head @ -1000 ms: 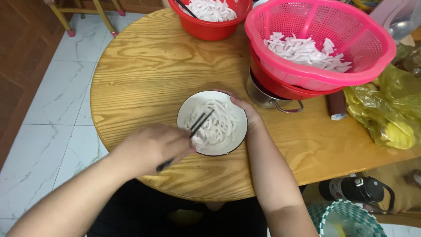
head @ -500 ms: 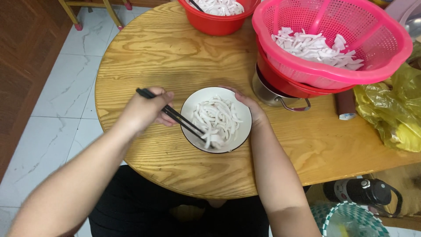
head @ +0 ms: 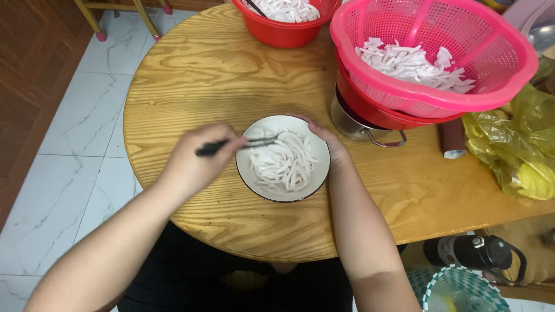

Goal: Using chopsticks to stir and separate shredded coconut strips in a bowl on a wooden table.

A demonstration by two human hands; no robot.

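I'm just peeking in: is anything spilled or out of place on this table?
Nothing looks spilled. The white strips stay inside the bowl, colander and red tub. One oddity: the colander sits stacked on a red basin over a small metal pot, overhanging it.

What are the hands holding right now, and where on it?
The left hand holds black chopsticks near their upper ends, tips over the white strips. The right hand grips the white bowl at its far right rim.

White bowl (head: 261,184), dark rim, upright near table's front edge, holding pale strips (head: 283,163). Black chopsticks (head: 231,145) lie nearly level, tips over strips.
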